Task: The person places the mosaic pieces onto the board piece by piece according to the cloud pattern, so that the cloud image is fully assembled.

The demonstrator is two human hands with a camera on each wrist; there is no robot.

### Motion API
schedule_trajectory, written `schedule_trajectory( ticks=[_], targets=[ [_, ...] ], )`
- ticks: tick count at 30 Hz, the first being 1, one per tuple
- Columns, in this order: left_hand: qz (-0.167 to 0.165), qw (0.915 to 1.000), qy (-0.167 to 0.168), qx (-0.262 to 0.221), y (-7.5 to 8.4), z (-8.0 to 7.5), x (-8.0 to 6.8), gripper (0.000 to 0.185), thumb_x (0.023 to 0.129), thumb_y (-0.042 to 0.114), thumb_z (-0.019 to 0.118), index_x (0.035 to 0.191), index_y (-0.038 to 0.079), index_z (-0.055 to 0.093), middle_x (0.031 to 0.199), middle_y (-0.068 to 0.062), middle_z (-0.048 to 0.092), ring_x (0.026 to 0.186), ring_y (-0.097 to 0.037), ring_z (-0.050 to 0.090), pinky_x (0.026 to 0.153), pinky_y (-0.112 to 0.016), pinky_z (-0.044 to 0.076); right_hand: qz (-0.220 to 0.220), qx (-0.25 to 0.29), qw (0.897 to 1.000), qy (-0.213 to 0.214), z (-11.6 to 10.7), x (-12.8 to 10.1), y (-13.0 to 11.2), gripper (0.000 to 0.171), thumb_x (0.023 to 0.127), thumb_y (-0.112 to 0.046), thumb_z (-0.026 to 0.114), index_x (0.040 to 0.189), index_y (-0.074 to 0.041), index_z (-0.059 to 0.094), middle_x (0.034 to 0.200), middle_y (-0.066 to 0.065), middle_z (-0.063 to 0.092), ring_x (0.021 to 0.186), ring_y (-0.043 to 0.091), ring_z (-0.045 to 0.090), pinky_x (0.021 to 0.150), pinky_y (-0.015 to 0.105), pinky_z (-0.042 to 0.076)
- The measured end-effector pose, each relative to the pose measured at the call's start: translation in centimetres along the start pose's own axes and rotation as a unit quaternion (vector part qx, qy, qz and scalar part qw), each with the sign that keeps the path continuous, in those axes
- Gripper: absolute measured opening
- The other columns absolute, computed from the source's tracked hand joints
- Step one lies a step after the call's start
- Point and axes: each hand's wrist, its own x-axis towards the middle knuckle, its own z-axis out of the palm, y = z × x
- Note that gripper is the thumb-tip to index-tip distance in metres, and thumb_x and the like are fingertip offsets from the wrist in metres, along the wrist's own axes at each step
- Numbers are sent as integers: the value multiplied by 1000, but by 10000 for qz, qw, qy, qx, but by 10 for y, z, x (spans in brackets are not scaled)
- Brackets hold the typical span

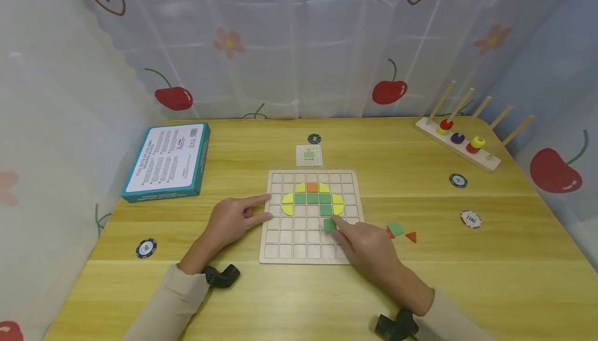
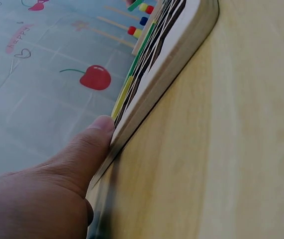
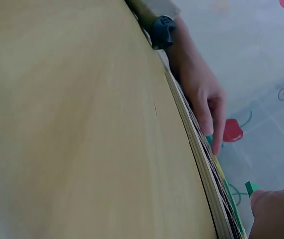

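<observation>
A square wooden grid board lies on the table, its middle cells filled with green squares, yellow curved pieces and one orange square. My left hand rests at the board's left edge, index finger and thumb extended to touch it; in the left wrist view the thumb meets the board's side. Between thumb and index finger my right hand pinches a green square tile, over the cells just below the lowest placed green square. The right wrist view shows this tile tilted.
Right of the board lie a loose green square and a red triangle. A pattern card sits behind the board. A teal box stands left, a peg stand with beads back right. Chips lie around.
</observation>
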Motion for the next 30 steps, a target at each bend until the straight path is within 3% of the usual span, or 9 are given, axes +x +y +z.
schedule_trajectory(
  ticks=[3,7,11,19,30],
  targets=[
    [3,10000,-18,-13,0,0,0,50,90,56,74,132,30,72,55,13,38,51,-4,29,52,-27,25,252,-54,9989,-384,11,14,-9,32,89,-21,79,120,-9,75,54,-6,49,46,6,38,43,19,23],
    [-30,10000,-71,-44,0,1,0,49,90,56,73,132,30,71,55,13,38,50,-4,30,51,-27,26,624,-251,9941,-854,26,31,-15,33,93,-24,78,122,-10,74,58,-3,59,49,9,51,43,21,29],
    [-28,9999,-80,-54,0,2,0,49,91,57,72,133,31,71,55,14,38,50,-4,29,51,-27,26,754,-310,9931,-845,38,37,-13,30,93,-22,77,119,-8,75,61,0,64,50,12,58,42,24,34],
    [25,10000,64,-11,1,-1,0,49,89,55,75,131,29,72,55,14,37,51,-4,29,51,-26,25,807,-345,9934,-744,42,35,-7,30,93,-21,77,119,-7,75,55,-1,58,45,9,43,41,24,26],
    [-42,10000,-57,-36,1,-1,0,51,89,57,73,132,30,71,56,13,37,51,-4,29,52,-27,25,847,70,9938,-721,40,34,-10,20,92,-15,74,111,-11,80,79,4,76,55,11,64,44,26,41]
  ],
)
